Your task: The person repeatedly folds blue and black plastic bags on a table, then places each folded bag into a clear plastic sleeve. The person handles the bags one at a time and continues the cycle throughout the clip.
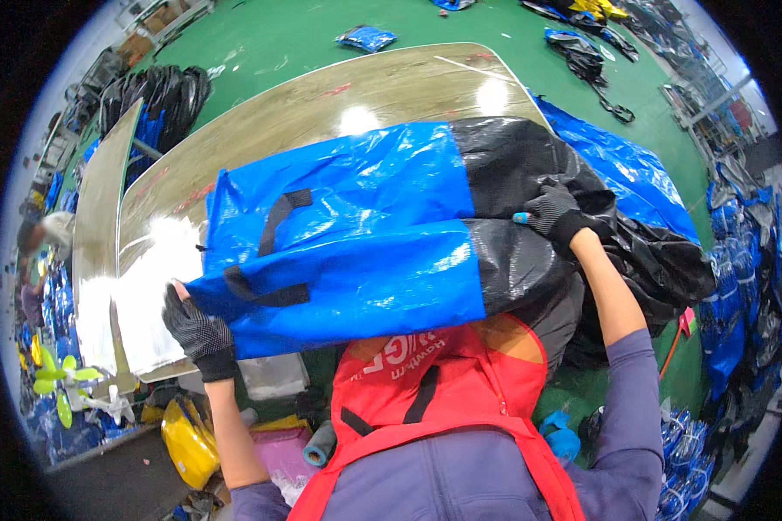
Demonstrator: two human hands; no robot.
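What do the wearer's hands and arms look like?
Left hand and right hand: dark grey, speckled gloves with black cuffs. One of the right fingers has a blue tip. Forearms bare; sleeves purplish navy.

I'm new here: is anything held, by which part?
A blue-and-black bag: the left grip holds its blue end's left edge; the right grip lies on the black part, hold unclear.

A person's gloved left hand (198, 332) is resting out wide, left forearm (235, 430) slanting outward, while the right hand (554, 213) is lying palm-down farther forward, right forearm (608, 291) angling inward.
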